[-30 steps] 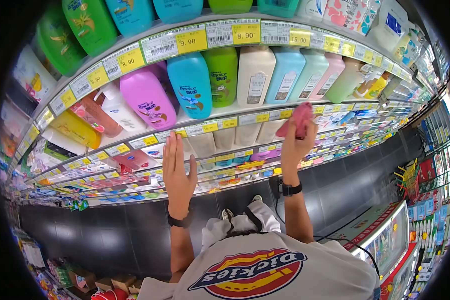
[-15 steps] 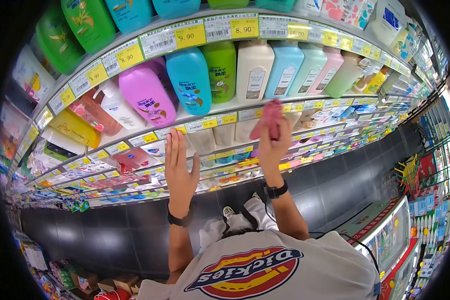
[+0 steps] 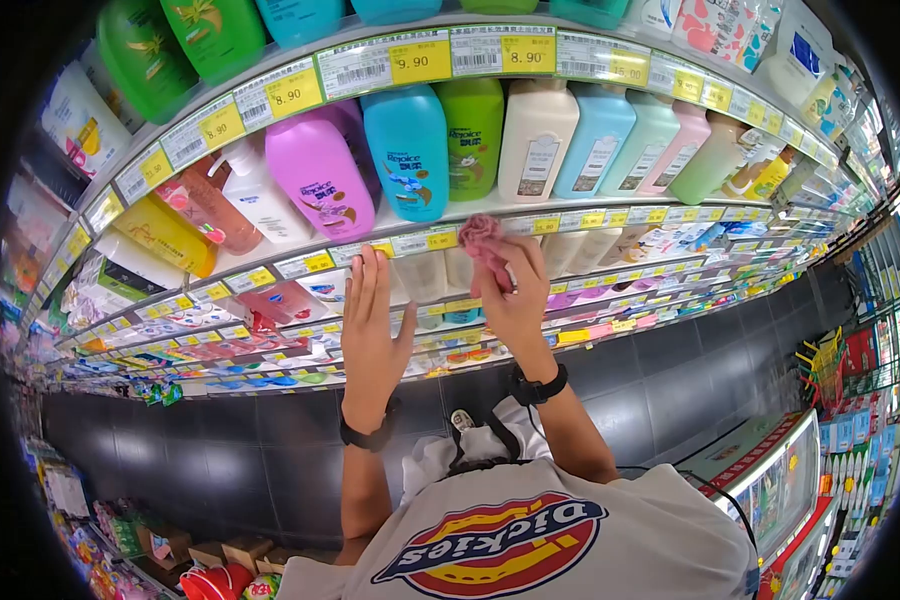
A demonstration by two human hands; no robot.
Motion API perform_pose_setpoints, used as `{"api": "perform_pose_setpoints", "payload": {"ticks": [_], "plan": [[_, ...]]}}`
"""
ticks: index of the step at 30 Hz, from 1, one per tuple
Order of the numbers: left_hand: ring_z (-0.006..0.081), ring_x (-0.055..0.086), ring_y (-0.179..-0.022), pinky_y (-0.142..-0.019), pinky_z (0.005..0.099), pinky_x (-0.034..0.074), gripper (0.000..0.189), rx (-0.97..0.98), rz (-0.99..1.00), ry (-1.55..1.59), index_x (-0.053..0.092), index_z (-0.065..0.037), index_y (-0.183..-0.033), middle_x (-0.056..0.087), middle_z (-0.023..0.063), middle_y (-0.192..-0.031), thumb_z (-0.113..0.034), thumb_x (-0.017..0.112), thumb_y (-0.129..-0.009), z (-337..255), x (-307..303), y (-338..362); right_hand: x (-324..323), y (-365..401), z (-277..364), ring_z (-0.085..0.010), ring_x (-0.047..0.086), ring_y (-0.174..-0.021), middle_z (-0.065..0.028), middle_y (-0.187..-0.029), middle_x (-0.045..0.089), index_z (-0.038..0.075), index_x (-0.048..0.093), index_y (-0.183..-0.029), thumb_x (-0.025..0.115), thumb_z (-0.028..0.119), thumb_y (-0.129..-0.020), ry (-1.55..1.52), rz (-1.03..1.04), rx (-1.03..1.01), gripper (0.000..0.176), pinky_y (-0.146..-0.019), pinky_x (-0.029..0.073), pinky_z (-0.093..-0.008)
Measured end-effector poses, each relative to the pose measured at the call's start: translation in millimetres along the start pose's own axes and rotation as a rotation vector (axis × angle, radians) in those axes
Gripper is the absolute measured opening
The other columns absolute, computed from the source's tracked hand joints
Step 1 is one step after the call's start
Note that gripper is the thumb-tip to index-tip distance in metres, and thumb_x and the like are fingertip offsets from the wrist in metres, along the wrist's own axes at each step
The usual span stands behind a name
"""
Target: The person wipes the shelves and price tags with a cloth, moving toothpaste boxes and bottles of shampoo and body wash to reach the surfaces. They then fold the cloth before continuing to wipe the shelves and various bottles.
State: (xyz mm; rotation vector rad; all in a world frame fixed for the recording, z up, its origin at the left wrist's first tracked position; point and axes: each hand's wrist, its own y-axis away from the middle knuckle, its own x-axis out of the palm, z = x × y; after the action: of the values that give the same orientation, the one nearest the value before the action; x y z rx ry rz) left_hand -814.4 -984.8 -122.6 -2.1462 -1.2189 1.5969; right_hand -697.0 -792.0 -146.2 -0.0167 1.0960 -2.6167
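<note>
My right hand (image 3: 515,300) is closed around a crumpled pink cloth (image 3: 482,243), which lies against the price-label strip (image 3: 405,243) of the shelf. To its left, my left hand (image 3: 375,335) is held up with fingers stretched, its fingertips at the same strip below the purple bottle (image 3: 322,180). Nothing shows in that hand. Above the strip stand a blue Rejoice bottle (image 3: 406,155), a green bottle (image 3: 473,140) and a cream bottle (image 3: 536,145).
A higher shelf edge with price labels (image 3: 420,60) curves over the bottles. Lower shelves (image 3: 270,335) hold packets and bottles. Dark floor tiles (image 3: 210,470) lie below. A glass-topped cabinet (image 3: 760,470) stands at the lower right, and a red item (image 3: 215,582) is at the lower left.
My right hand has moved left along the label strip with the pink cloth, closer to my left hand. The shelf view has shifted slightly right. My left hand stays flat at the strip.
</note>
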Motion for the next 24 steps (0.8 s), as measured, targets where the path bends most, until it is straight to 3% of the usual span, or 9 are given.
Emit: {"api": "perform_pose_setpoints", "payload": {"ticks": [1,2,5,6,12,15,19,22,24], "plan": [[0.0427,0.035,-0.164,-0.132,0.0530,0.034,0.077,0.001,0.000,-0.001,0.043,0.000,-0.168,0.038,0.0206,-0.177,-0.008,0.075,-0.099,0,-1,0,1,1,4,-0.0293,0.064,-0.101,-0.0156,-0.116,0.066,0.001,0.068,-0.119,0.078,-0.001,-0.088,-0.026,0.080,0.033,0.033,-0.093,0.053,-0.0394],[0.0428,0.035,-0.164,-0.132,0.0535,0.034,0.077,-0.001,0.015,0.000,0.043,0.000,-0.168,0.038,0.0206,-0.177,-0.009,0.075,-0.099,1,-3,0,-3,-5,4,-0.0259,0.064,-0.099,-0.0142,-0.114,0.067,0.001,0.066,-0.124,0.077,0.000,-0.091,0.085,-0.004,-0.125,0.034,-0.092,0.053,-0.0370],[0.0425,0.034,-0.165,-0.132,0.0537,0.033,0.077,-0.014,0.031,0.005,0.042,0.000,-0.169,0.037,0.0209,-0.178,-0.012,0.075,-0.101,2,-6,-1,-1,-4,-16,-0.0228,0.064,-0.099,-0.0130,-0.115,0.067,0.000,0.064,-0.127,0.075,0.003,-0.095,0.064,-0.324,0.134,0.034,-0.091,0.053,-0.0369],[0.0422,0.033,-0.165,-0.132,0.0528,0.033,0.076,-0.018,0.031,0.010,0.042,0.000,-0.169,0.036,0.0211,-0.178,-0.013,0.075,-0.102,1,-7,-1,2,-7,-16,-0.0207,0.063,-0.103,-0.0117,-0.118,0.066,-0.001,0.062,-0.130,0.074,0.004,-0.097,-0.016,-0.344,0.197,0.035,-0.092,0.053,-0.0372],[0.0422,0.032,-0.166,-0.132,0.0512,0.033,0.075,-0.008,0.029,0.006,0.042,0.001,-0.169,0.036,0.0221,-0.178,-0.014,0.075,-0.103,2,-3,-2,8,-6,20,-0.0318,0.061,-0.097,-0.0155,-0.110,0.061,-0.002,0.063,-0.124,0.072,0.002,-0.095,-0.061,0.070,0.016,0.031,-0.088,0.050,-0.0411],[0.0428,0.032,-0.166,-0.132,0.0509,0.033,0.076,-0.001,0.046,0.009,0.042,0.001,-0.168,0.037,0.0227,-0.178,-0.014,0.076,-0.102,1,-6,-1,0,-7,10,-0.0346,0.063,-0.099,-0.0174,-0.112,0.062,-0.002,0.063,-0.124,0.072,0.000,-0.093,0.133,-0.099,0.000,0.032,-0.089,0.051,-0.0433],[0.0431,0.032,-0.166,-0.132,0.0509,0.033,0.077,0.001,0.053,0.008,0.042,0.001,-0.169,0.037,0.0230,-0.177,-0.014,0.076,-0.102,2,-7,-2,3,-10,1,-0.0326,0.061,-0.098,-0.0163,-0.109,0.059,-0.003,0.064,-0.122,0.070,-0.003,-0.091,0.101,-0.314,0.058,0.031,-0.087,0.050,-0.0420],[0.0423,0.032,-0.166,-0.132,0.0508,0.033,0.077,-0.003,0.038,0.008,0.042,0.001,-0.169,0.038,0.0227,-0.177,-0.014,0.077,-0.101,1,-4,-1,9,-5,11,-0.0330,0.062,-0.098,-0.0167,-0.111,0.060,-0.002,0.064,-0.123,0.072,-0.002,-0.092,0.123,-0.097,-0.043,0.032,-0.088,0.051,-0.0415],[0.0421,0.032,-0.166,-0.132,0.0508,0.032,0.077,-0.005,0.041,0.008,0.042,0.001,-0.169,0.038,0.0226,-0.177,-0.014,0.077,-0.101,1,-5,-3,15,-2,19,-0.0391,0.064,-0.103,-0.0187,-0.115,0.063,0.000,0.065,-0.124,0.072,-0.003,-0.091,0.016,0.063,-0.033,0.034,-0.090,0.053,-0.0449]]}}
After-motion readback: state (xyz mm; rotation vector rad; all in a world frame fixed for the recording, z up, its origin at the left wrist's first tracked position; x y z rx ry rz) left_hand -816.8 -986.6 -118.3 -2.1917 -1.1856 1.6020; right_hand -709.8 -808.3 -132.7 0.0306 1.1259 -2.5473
